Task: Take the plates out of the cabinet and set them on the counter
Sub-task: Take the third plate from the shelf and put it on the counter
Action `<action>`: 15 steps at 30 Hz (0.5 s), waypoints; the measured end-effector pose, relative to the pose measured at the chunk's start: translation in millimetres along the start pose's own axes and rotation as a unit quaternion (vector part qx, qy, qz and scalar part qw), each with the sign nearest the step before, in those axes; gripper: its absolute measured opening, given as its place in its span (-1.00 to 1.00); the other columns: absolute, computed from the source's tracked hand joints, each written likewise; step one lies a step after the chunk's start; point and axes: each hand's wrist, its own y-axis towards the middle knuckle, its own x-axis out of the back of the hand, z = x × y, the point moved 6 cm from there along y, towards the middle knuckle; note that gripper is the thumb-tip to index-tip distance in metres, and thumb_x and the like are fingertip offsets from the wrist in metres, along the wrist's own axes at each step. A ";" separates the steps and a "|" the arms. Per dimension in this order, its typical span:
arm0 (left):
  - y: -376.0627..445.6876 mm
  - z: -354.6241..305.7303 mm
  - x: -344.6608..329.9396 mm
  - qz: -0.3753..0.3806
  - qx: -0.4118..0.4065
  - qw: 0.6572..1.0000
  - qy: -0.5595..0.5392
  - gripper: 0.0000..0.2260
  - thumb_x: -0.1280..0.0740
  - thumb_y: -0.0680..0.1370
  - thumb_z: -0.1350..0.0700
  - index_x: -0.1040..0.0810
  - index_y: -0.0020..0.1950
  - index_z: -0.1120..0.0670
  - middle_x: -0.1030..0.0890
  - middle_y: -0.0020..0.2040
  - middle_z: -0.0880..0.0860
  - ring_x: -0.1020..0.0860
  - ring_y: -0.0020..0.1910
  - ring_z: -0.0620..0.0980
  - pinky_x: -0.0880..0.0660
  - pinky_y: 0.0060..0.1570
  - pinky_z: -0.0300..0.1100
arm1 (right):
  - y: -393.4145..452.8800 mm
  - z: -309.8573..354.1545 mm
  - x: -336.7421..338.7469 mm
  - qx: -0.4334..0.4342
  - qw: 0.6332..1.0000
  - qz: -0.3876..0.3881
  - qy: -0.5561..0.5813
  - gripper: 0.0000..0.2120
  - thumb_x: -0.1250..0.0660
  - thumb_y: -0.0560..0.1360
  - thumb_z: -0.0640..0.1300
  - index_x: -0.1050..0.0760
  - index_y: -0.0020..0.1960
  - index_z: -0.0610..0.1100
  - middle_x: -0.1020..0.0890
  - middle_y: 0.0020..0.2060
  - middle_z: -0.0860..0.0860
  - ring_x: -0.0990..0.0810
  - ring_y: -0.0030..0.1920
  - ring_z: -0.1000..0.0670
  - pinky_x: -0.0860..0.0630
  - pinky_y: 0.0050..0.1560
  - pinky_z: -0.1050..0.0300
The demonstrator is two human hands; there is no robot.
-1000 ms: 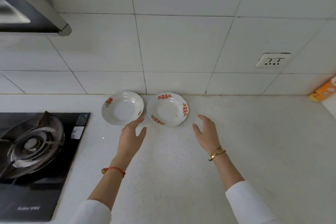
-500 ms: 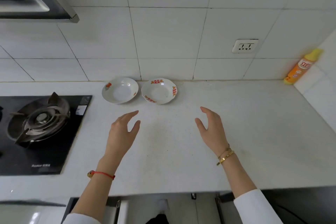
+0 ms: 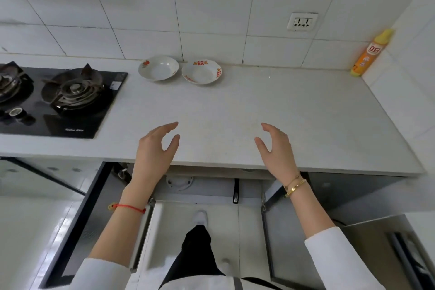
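Two white ceramic plates at upper centre of the white surface — well beyond both hands; left hand nearer, right hand too — fingers released, empty.

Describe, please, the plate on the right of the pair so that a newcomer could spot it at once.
Start at the black gas hob and go right along the white counter to the tiled wall. Two plates sit there side by side. Yours is the scalloped plate, ringed with red-orange patterns, unlike the round plate.
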 end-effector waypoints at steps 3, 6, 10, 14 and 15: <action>-28.5 -5.1 5.0 -0.002 0.006 1.000 -0.003 -0.71 -0.32 0.58 0.09 -0.55 0.30 0.00 -0.61 0.21 -0.08 -0.50 0.17 -0.22 -0.29 0.20 -0.43 | -25.9 -3.6 7.6 -0.001 1.000 0.006 0.000 -0.56 -0.19 0.59 -0.01 -0.28 0.43 -0.09 -0.42 0.36 0.02 -0.29 0.39 0.03 -0.15 0.33 0.27; -49.1 -6.8 7.1 -0.001 0.014 1.000 -0.009 -0.70 -0.31 0.58 0.08 -0.54 0.31 -0.01 -0.60 0.21 -0.11 -0.48 0.16 -0.25 -0.30 0.19 -0.41 | -45.0 -6.0 13.6 -0.004 1.000 0.004 0.006 -0.57 -0.20 0.58 -0.01 -0.29 0.42 -0.08 -0.43 0.34 0.03 -0.30 0.38 0.02 -0.17 0.30 0.26; -67.6 -4.8 5.2 0.010 0.028 1.000 -0.004 -0.70 -0.30 0.58 0.07 -0.53 0.32 -0.03 -0.60 0.20 -0.12 -0.46 0.13 -0.29 -0.30 0.13 -0.47 | -66.0 -10.0 16.7 -0.014 1.000 0.004 0.008 -0.57 -0.21 0.58 -0.02 -0.29 0.42 -0.07 -0.44 0.32 0.04 -0.31 0.37 0.03 -0.18 0.28 0.26; -78.9 -1.4 0.5 0.025 0.038 0.999 -0.005 -0.70 -0.30 0.58 0.06 -0.53 0.32 -0.04 -0.61 0.19 -0.11 -0.50 0.17 -0.22 -0.29 0.14 -0.45 | -82.0 -12.7 17.3 -0.025 1.000 0.006 0.011 -0.57 -0.20 0.58 -0.01 -0.29 0.42 -0.08 -0.45 0.30 0.03 -0.32 0.36 0.03 -0.21 0.29 0.24; -81.4 -1.1 -0.8 0.030 0.039 0.999 -0.005 -0.70 -0.29 0.58 0.06 -0.53 0.32 -0.04 -0.61 0.19 -0.10 -0.51 0.19 -0.19 -0.30 0.15 -0.41 | -85.5 -13.3 17.3 -0.028 1.000 0.005 0.012 -0.57 -0.20 0.58 -0.01 -0.30 0.42 -0.08 -0.46 0.30 0.03 -0.32 0.36 0.03 -0.22 0.29 0.24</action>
